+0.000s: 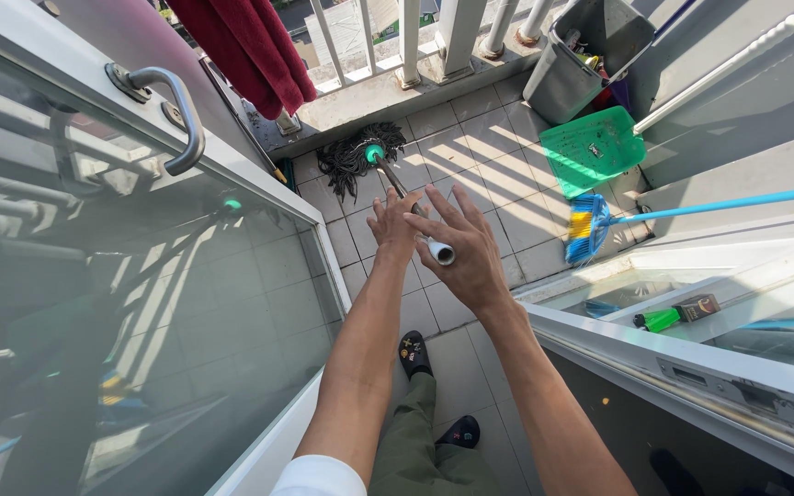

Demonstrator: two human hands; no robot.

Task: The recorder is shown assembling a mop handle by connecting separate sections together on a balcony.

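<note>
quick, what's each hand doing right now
Left hand: open, fingers spread, resting on the mop handle.
Right hand: open, fingers spread beside the handle's end.

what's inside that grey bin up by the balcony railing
The grey bin holds a jumble of small items, yellow and red bits showing at its rim, too small to identify. Its wall hides whatever lies deeper inside.

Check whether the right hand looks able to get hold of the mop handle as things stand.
Probably yes: the right hand is spread open right by the top end of the mop handle, nothing lies between them, and the left hand sits beside it.
</note>
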